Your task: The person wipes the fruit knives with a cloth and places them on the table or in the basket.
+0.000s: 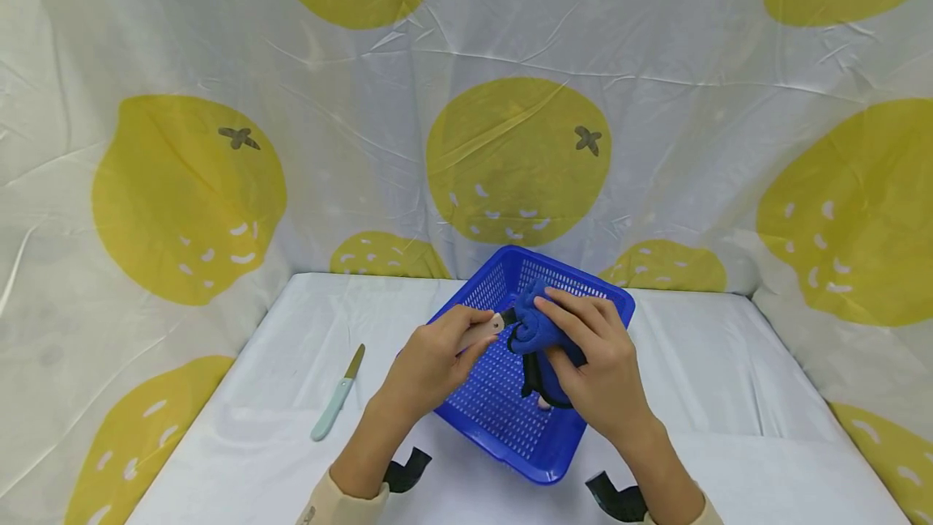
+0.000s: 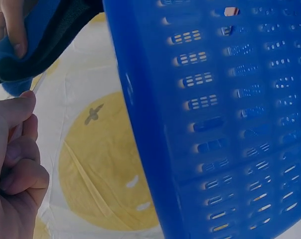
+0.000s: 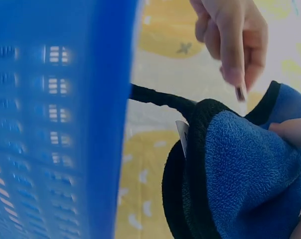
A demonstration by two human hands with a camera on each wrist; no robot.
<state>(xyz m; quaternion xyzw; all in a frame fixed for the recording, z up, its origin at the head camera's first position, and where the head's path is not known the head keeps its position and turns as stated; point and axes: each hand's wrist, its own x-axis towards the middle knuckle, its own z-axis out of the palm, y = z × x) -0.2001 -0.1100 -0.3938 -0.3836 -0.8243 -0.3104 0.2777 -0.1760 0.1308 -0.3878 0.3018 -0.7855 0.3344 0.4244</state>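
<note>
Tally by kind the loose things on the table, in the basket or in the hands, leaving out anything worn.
Baskets: 1 (blue basket)
Cloths: 1 (blue cloth, in the right hand)
Knives: 1 (green-handled knife)
Handled tools, exact kind unclear: 1 (pale-handled tool, in the left hand)
Unidentified: 1 (small pale thing in the basket, mostly hidden)
Total: 5

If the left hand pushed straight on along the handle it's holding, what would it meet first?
Most likely the blue cloth, which the right hand holds; the pale handle in the left hand points at it. Exact depth is hard to judge.
</note>
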